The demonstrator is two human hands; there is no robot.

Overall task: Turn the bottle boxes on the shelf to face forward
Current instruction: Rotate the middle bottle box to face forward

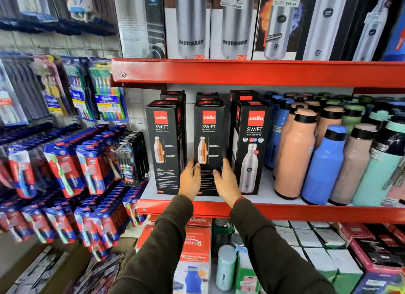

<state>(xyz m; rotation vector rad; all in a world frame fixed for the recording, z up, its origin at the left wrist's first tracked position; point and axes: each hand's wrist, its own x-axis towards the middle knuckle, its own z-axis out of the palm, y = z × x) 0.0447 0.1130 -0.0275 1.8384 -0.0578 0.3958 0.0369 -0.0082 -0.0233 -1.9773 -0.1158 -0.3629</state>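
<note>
Three black "cello SWIFT" bottle boxes stand in the front row on the white shelf. The left box and the middle box show a side panel with a small cutaway bottle picture. The right box shows a large steel bottle picture. My left hand grips the lower left edge of the middle box. My right hand grips its lower right edge. More black boxes stand behind, mostly hidden.
Loose bottles fill the shelf to the right, a peach bottle closest to the boxes. A red shelf lip runs along the front. A red upper shelf carries tall bottle boxes. Toothbrush packs hang at left.
</note>
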